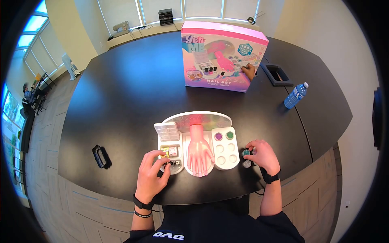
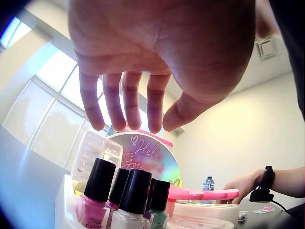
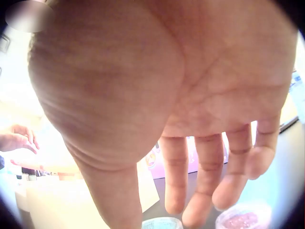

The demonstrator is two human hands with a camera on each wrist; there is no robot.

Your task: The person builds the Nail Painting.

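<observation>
My left hand [image 1: 149, 175] hovers over the left side of a white nail art station, fingers loosely bent. Black-capped nail polish bottles [image 2: 131, 202] stand below its fingertips, in pink, white and green. My right hand [image 1: 264, 156] reaches over small glitter jars beside the station's right side. A teal jar [image 1: 246, 152] lies at its fingertips, between thumb and index finger; a pink glitter jar [image 3: 243, 218] sits under the other fingers. A silvery jar [image 1: 247, 164] is just nearer me. The white jar holder [image 1: 225, 158] carries a purple jar [image 1: 219, 136] and a green jar [image 1: 230, 135].
A pink model hand [image 1: 198, 152] lies palm down in the station's middle, before a rounded mirror-like panel [image 1: 219, 120]. Farther back stands the pink product box [image 1: 223, 56]. A water bottle [image 1: 296, 95] is at right; a black strap-like object [image 1: 98, 156] lies at left.
</observation>
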